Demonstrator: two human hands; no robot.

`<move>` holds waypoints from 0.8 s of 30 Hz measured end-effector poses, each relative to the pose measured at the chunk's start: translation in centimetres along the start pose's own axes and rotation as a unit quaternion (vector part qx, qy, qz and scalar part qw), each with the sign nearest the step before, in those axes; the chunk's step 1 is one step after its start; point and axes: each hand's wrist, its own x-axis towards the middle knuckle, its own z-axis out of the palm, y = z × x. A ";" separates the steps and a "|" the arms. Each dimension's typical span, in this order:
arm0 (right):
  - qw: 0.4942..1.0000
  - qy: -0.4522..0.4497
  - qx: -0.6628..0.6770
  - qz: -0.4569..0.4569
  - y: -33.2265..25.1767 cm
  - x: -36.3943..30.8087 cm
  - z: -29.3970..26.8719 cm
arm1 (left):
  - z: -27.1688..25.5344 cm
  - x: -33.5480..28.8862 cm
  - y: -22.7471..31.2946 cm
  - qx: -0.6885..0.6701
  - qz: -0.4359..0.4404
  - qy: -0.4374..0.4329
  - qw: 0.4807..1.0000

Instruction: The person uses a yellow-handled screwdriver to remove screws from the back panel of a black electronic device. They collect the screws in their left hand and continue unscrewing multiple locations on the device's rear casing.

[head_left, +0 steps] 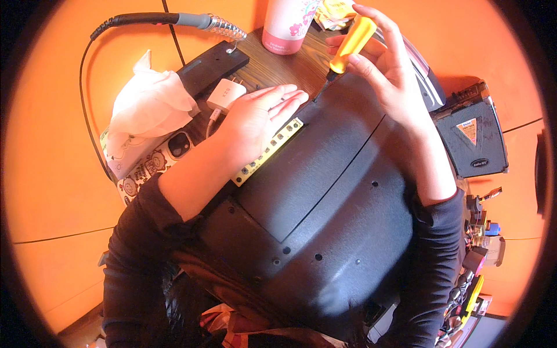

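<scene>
A large black plastic housing (pixel 325 168) with several screw holes spreads out before me. My right hand (pixel 390 72) is closed round the yellow handle of a screwdriver (pixel 353 44). Its dark shaft slants down to the left, and the tip meets the far edge of the housing; whether it sits in a screw I cannot tell. Beside the tip, my left hand (pixel 262 116) lies palm up with its fingers stretched out. No held thing can be made out in it. Partly under that hand runs a narrow yellowish circuit board (pixel 272 149) with a row of small buttons.
A soldering iron (pixel 191 21) rests in its coil holder at the far left. Left of the housing are a white charger (pixel 226 94), a tissue pack (pixel 152 101) and a phone (pixel 178 145). A pink-and-white cup (pixel 288 26) stands behind, a speaker (pixel 471 133) right.
</scene>
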 end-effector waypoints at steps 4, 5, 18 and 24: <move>0.990 0.020 -0.137 -0.020 -1.4 0.1 1.4 | 0.1 0.0 0.1 -0.005 -0.007 0.006 1.000; 0.982 0.038 -0.184 -0.010 -1.8 0.1 1.8 | 0.2 -0.1 0.2 -0.005 -0.009 0.013 1.000; 0.981 0.146 -0.126 0.006 0.2 -0.6 2.2 | -0.2 0.1 0.0 -0.016 0.005 -0.002 1.000; 0.983 0.088 -0.158 -0.024 0.1 -0.4 1.5 | -0.2 0.1 0.0 -0.008 -0.003 -0.006 1.000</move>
